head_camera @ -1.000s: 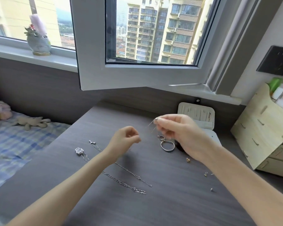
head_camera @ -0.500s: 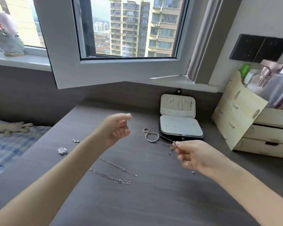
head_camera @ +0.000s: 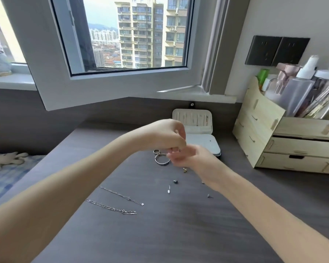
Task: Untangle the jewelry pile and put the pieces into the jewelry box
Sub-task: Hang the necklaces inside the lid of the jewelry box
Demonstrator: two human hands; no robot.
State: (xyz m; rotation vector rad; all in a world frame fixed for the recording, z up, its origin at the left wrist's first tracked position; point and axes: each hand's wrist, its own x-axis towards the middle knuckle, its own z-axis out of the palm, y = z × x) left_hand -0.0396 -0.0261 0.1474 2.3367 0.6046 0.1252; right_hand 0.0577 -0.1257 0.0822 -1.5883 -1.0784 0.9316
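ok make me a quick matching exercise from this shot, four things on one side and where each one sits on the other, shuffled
Things:
1. jewelry box
2. large ring
3. two chains
4. wooden drawer organizer

Places:
A. laid out on the desk below the left forearm
B. far right of the desk
C. open, behind the hands
D. just left of the right hand

Pairs: 1-C, 2-D, 3-A, 4-B

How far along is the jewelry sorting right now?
Done: the pile looks untangled; two chains lie apart on the desk. In hand: left hand and right hand meet in front of the open jewelry box, apparently on something small. Left: chains, bangle, ring, small pieces.
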